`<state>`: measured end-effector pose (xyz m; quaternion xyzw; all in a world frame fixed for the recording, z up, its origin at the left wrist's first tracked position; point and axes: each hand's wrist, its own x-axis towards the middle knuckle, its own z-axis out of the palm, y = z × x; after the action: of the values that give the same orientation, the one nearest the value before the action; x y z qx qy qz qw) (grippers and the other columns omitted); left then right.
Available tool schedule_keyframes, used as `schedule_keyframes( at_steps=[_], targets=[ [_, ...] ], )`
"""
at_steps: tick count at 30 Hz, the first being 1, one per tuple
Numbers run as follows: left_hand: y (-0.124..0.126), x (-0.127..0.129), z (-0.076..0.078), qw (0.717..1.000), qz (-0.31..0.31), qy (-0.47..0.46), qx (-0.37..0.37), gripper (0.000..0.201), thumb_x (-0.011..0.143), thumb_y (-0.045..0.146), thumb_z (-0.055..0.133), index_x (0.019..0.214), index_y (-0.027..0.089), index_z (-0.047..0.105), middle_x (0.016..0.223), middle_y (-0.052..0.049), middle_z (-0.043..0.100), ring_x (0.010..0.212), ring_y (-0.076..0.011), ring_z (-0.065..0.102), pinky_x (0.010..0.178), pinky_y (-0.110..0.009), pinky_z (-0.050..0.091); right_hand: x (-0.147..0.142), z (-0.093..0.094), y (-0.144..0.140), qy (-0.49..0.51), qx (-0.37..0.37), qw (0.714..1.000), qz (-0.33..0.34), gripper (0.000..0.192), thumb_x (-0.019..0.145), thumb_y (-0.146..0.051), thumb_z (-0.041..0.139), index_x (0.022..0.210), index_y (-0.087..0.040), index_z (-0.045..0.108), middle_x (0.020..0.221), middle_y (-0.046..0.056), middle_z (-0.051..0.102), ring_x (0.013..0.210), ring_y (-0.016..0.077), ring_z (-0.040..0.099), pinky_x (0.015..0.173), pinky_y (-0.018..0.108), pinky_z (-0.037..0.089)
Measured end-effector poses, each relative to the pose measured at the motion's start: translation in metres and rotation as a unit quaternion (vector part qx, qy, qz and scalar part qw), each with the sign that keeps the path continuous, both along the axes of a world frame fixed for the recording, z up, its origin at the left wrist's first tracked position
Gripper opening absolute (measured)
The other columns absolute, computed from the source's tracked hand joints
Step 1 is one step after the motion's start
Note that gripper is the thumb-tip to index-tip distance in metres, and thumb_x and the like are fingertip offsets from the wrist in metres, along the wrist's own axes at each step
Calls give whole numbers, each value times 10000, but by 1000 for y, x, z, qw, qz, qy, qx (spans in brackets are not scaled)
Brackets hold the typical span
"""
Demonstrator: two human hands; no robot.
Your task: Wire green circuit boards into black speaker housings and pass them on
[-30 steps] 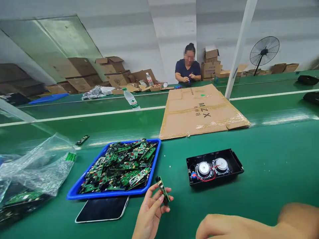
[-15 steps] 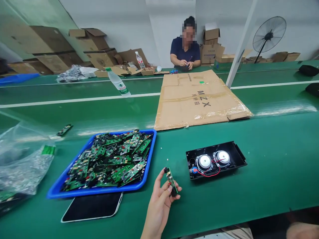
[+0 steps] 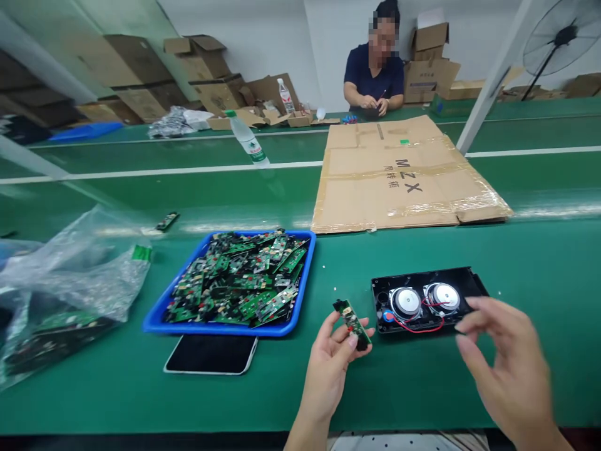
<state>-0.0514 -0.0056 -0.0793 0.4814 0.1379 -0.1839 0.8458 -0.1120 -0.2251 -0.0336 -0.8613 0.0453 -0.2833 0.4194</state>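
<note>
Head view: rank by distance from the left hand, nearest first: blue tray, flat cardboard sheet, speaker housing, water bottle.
From the left hand, which holds a small circuit board:
1. Speaker housing, just to its right.
2. Blue tray, to its left; close to the housing's distance, slightly farther.
3. Flat cardboard sheet, beyond, mid-table.
4. Water bottle, far back left.

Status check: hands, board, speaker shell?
Left hand pinching small circuit board. Right hand open, empty, by speaker shell. Nothing between them.

green bench [image 3: 539, 263]: blue tray [image 3: 300, 313] of boards, phone [image 3: 211, 354], speaker housing [image 3: 425, 300], flat cardboard [image 3: 404, 175], plastic bag [image 3: 79, 275], water bottle [image 3: 247, 141]
</note>
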Motion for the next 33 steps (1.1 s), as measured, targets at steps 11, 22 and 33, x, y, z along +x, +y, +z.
schedule_keyframes(
  at_steps=[11,22,33],
  targets=[
    [2,-7,-9,997,-22,-72,30,699,662,260,768,1272,160,442,956,-124,672,864,-263,656,642,-323,559,17,-18,6,81,122,981,127,145,884,-228,553,1013,-213,618,791,27,642,589,120,596,510,180,536],
    [10,2,20,883,-163,-340,277,226,831,151,567,1007,223,689,948,-75,701,872,-215,638,765,-338,528,31,-2,33,51,96,985,132,102,887,-230,545,949,-214,623,853,43,614,716,149,603,587,218,527],
    [8,6,20,719,51,-591,361,680,755,-83,533,1300,314,442,1232,-76,585,962,-203,649,789,-347,564,31,-2,40,-19,-6,951,308,173,855,-306,621,982,-193,594,677,23,511,595,130,463,467,225,384]
  ],
)
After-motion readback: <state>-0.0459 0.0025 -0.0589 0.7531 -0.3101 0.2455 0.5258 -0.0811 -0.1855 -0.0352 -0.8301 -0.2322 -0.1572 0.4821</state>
